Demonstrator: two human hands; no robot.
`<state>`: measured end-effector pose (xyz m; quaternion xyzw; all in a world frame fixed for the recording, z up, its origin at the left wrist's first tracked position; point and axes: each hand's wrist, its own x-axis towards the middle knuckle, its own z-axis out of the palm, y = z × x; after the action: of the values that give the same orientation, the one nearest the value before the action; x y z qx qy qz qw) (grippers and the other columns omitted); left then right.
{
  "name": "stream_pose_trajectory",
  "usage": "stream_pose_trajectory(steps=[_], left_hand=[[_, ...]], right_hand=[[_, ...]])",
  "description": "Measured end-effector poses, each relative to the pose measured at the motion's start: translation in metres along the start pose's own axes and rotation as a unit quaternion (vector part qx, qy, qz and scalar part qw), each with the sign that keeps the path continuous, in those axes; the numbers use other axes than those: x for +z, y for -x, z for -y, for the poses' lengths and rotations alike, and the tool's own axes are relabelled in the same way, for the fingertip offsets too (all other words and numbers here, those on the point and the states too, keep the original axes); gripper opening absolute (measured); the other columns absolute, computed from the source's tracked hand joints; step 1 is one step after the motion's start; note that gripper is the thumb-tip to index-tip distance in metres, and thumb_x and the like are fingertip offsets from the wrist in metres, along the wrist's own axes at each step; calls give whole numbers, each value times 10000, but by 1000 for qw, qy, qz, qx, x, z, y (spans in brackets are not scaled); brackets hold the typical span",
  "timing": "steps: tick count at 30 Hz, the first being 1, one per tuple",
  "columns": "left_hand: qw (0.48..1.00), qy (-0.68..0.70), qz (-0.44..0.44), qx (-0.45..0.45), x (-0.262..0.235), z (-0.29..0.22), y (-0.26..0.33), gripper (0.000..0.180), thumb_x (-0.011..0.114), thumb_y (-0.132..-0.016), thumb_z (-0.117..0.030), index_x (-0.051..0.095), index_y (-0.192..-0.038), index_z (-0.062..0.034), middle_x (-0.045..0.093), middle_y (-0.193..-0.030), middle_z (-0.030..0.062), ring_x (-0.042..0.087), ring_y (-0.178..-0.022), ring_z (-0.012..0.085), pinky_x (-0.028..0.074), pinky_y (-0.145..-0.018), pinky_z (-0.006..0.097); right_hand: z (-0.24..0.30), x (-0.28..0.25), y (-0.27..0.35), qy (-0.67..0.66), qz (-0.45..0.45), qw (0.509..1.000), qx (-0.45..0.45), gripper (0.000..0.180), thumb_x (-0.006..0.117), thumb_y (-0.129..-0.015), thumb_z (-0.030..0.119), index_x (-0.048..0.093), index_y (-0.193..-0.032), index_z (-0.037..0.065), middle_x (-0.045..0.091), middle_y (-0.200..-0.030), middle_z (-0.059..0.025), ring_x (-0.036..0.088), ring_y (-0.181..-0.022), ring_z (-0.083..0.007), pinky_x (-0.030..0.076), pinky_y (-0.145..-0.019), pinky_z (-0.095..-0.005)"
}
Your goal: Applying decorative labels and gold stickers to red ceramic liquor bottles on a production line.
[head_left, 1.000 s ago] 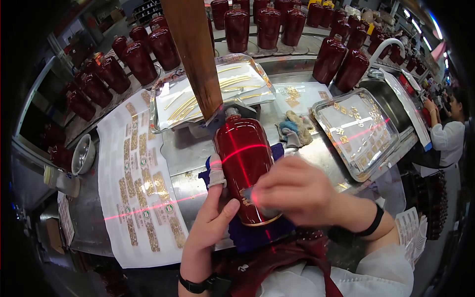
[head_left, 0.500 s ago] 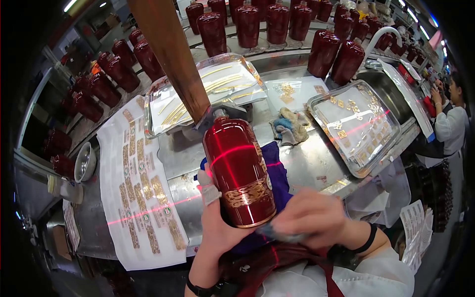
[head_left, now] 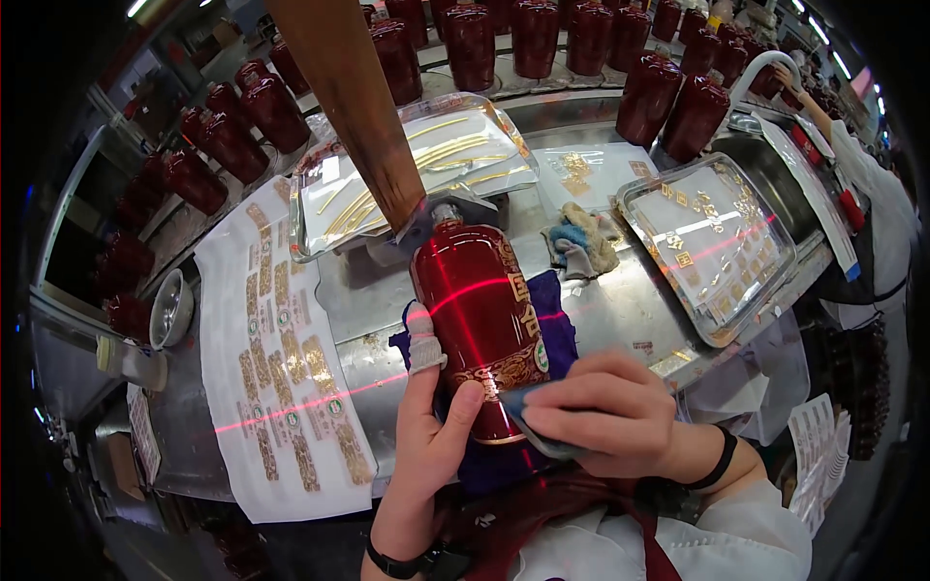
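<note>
A glossy dark red bottle (head_left: 463,290) lies tilted on a purple cloth (head_left: 556,334), its neck pointing away from me. Gold characters run down its right side, above a gold patterned band near the base. My left hand (head_left: 434,426) grips the bottle's lower left side, thumb on the front by the band; a finger wears a whitish wrap. In my right hand (head_left: 610,412) is a thin, flat blue-grey pad (head_left: 515,403), pinched between thumb and fingers. Its edge meets the bottle at the lower right of the gold band. The pad's exact kind is unclear.
A wooden post (head_left: 354,107) stands beyond the bottle. Sheets of gold decals (head_left: 320,474) lie left. Trays hold gold strips (head_left: 455,150) and gold characters (head_left: 697,257). A crumpled rag (head_left: 586,242) sits between. Several red bottles (head_left: 535,39) line the back; a person reaches at far right.
My right hand has moved up and left, bringing the pad onto the bottle's band. The bottle has turned, showing more gold characters, and my left thumb now rests on its front.
</note>
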<state>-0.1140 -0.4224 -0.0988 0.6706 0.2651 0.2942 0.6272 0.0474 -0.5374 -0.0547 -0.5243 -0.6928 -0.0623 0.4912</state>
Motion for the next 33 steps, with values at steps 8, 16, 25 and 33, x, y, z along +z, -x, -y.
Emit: stream_pose_trajectory(steps=[8,16,25,33], left_hand=[[994,103,20,17,-1,5,-1,588,657,-851,-202,403,-1319,47,537,-1230,136,511,-1099,187,388,-953,310],[999,34,15,-13,3,-7,0,639,711,-780,-112,403,-1321,30,541,-1208,116,520,-1082,166,409,-937,307],[995,-22,81,-45,-14,3,-1,826,782,-704,-177,331,-1365,25,465,-1311,176,500,-1155,235,395,-971,353],[981,-176,53,57,7,11,1,1165,804,-625,-384,79,-1456,-8,22,-1514,253,50,-1416,376,-56,-1097,525]], right_hand=[[-4,0,-8,-107,36,992,59,370,730,-566,-24,667,-926,34,643,-834,-73,606,-715,-239,474,-606,-313],[-10,10,-43,-44,72,992,95,266,697,-694,35,613,-947,25,607,-822,-110,596,-752,-282,485,-645,-358],[-15,-1,-50,-6,71,997,15,312,693,-600,-18,614,-898,28,597,-809,-80,568,-729,-271,470,-634,-353],[4,2,-10,-49,56,997,-28,269,645,-651,58,643,-920,39,628,-868,-49,563,-707,-217,462,-617,-315]])
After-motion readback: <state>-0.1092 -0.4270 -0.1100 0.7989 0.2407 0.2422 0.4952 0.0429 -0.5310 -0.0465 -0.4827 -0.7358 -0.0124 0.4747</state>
